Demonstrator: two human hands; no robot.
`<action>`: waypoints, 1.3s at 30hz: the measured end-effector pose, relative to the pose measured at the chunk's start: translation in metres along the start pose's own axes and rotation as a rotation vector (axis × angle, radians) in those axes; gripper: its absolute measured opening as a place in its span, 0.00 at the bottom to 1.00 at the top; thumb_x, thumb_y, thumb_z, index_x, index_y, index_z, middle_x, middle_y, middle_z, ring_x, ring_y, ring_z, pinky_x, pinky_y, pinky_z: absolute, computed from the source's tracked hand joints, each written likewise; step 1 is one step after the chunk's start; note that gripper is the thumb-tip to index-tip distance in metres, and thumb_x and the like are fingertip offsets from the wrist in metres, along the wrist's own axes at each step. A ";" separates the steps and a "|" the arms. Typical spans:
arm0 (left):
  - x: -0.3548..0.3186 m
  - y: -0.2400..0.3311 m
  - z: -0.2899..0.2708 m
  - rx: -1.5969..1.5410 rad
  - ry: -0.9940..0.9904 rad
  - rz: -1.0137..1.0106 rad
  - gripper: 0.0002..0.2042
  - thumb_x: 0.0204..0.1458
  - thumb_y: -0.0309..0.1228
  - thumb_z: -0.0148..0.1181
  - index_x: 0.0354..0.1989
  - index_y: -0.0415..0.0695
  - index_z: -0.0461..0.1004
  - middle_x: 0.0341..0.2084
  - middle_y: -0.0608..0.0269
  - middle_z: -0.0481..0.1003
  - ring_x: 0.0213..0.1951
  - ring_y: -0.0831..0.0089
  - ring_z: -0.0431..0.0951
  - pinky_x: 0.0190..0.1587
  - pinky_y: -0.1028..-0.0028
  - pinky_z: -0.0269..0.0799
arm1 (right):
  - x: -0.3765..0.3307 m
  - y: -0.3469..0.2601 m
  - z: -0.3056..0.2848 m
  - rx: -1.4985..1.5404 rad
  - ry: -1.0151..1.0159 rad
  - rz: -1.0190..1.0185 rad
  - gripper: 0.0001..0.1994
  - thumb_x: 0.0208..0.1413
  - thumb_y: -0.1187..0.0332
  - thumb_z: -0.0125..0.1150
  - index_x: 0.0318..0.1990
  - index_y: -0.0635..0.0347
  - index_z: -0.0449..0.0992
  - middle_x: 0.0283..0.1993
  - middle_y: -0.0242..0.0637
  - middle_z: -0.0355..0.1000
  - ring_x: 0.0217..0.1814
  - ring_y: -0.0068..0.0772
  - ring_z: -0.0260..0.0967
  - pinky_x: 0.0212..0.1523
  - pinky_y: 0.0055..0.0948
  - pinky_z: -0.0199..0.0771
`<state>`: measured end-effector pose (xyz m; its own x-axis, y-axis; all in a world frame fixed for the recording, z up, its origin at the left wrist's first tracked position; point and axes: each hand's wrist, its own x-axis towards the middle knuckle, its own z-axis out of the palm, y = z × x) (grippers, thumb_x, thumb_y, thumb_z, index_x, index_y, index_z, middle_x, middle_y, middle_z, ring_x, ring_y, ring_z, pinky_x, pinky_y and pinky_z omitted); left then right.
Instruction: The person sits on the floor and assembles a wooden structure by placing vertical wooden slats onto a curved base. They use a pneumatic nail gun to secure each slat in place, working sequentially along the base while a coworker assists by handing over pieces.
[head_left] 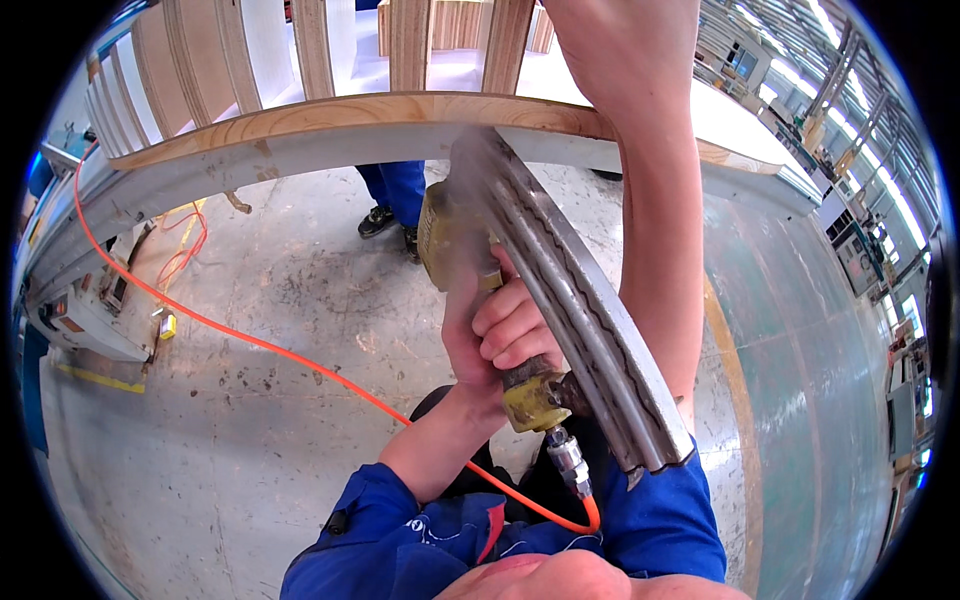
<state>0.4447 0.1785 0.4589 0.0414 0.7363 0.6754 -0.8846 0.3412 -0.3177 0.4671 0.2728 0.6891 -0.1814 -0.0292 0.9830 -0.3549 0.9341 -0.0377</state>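
My left hand (510, 325) is wrapped round the handle of a yellow and black pneumatic nail gun (432, 240). The gun's long grey metal magazine (590, 310) slants from upper left down toward my right sleeve. Its nose end is blurred and overlaps the front edge of a long wooden strip (350, 108); whether they touch I cannot tell. Plywood slats (312, 50) stand in a row behind that strip. My right arm reaches up past the strip, and my right hand (615, 35) is cut off by the top edge, its fingers out of sight.
An orange air hose (300, 358) runs from the gun's base across to the left. Another person's blue trouser legs and dark shoes (378, 220) show beyond the bench edge (300, 165). A grey machine (95, 320) stands at the left on the concrete floor (250, 450).
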 end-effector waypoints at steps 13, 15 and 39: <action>0.000 -0.002 0.003 0.023 0.003 0.012 0.18 0.69 0.38 0.50 0.59 0.40 0.72 0.17 0.76 0.62 0.18 0.84 0.65 0.25 0.79 0.70 | 0.004 0.015 0.003 0.088 -0.007 0.006 0.12 0.65 0.72 0.62 0.52 0.69 0.80 0.42 0.37 0.79 0.44 0.24 0.78 0.48 0.29 0.82; -0.001 -0.003 0.002 0.040 -0.002 0.013 0.18 0.69 0.39 0.51 0.60 0.40 0.72 0.17 0.76 0.62 0.17 0.84 0.65 0.25 0.80 0.69 | 0.004 0.020 0.005 0.076 0.009 -0.013 0.12 0.65 0.72 0.62 0.52 0.69 0.80 0.42 0.38 0.79 0.44 0.24 0.78 0.49 0.29 0.82; -0.007 -0.009 0.006 0.021 0.014 -0.034 0.18 0.70 0.45 0.52 0.56 0.44 0.75 0.16 0.77 0.60 0.17 0.84 0.62 0.25 0.80 0.67 | 0.004 -0.013 0.003 0.038 0.028 0.176 0.11 0.64 0.78 0.63 0.52 0.69 0.79 0.39 0.32 0.76 0.39 0.18 0.74 0.39 0.19 0.78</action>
<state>0.4492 0.1671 0.4614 0.0777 0.7326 0.6762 -0.8922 0.3537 -0.2807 0.4677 0.2593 0.6931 -0.2182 0.1437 0.9653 -0.3542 0.9100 -0.2155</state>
